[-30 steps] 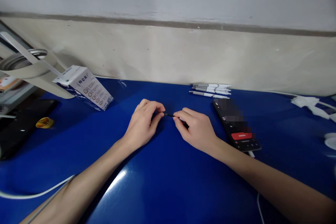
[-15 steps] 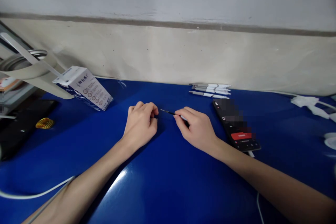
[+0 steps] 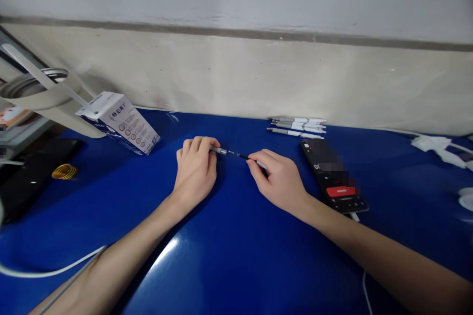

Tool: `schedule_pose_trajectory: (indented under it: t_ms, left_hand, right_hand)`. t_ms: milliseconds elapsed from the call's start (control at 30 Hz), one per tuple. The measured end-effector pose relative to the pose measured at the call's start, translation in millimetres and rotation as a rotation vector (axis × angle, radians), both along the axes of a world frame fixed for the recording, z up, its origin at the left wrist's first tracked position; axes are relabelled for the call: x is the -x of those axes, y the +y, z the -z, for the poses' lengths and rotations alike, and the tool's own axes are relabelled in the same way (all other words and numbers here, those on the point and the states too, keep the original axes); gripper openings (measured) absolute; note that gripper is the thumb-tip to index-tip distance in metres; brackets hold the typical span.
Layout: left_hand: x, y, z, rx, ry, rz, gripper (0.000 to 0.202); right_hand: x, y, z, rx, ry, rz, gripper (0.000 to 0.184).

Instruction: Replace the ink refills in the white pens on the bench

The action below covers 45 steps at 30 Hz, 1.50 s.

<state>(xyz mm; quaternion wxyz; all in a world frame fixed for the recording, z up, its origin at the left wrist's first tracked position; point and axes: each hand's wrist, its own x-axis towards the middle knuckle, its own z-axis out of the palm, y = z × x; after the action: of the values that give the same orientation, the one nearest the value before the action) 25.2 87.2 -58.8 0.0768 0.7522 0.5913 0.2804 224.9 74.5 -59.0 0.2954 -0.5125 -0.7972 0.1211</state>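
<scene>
Blue glossy worktop (image 3: 236, 266) lay beneath me, a slim black pen part (image 3: 236, 155) spanning my hands at 12 o'clock, long axis nearly 9-to-3. My left fingers (image 3: 201, 141) gripped its silver end, my right fingers (image 3: 258, 157) its white end.

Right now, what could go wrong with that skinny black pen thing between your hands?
The slim black pen part is held only by the fingertips of the left hand and right hand, so it might slip and roll across the shiny blue table. The right hand is also close to the black phone, so a sudden slip could bump it.
</scene>
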Motion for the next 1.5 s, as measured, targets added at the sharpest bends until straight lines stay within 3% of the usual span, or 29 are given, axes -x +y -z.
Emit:
schedule_pose_trajectory:
  t_ms: [233, 667, 1000, 1500]
  left_hand:
    - [0.5, 0.3, -0.3, 0.001, -0.131, 0.047, 0.018]
    - [0.5, -1.4, -1.3, -0.041, -0.148, 0.102, 0.019]
    - [-2.5, -3.7, -2.5, -0.076, -0.093, 0.118, 0.022]
    - [-3.9, -5.2, -4.5, -0.062, -0.01, 0.241, 0.025]
  right_hand:
    - [0.4, -0.5, 0.3, 0.008, -0.013, 0.0, 0.02]
    - [0.9, -0.5, -0.2, 0.016, -0.033, 0.004, 0.021]
    - [1.8, -0.8, -1.3, -0.002, -0.04, 0.001, 0.021]
    - [1.0, 0.1, 4.5, -0.113, 0.008, -0.04, 0.024]
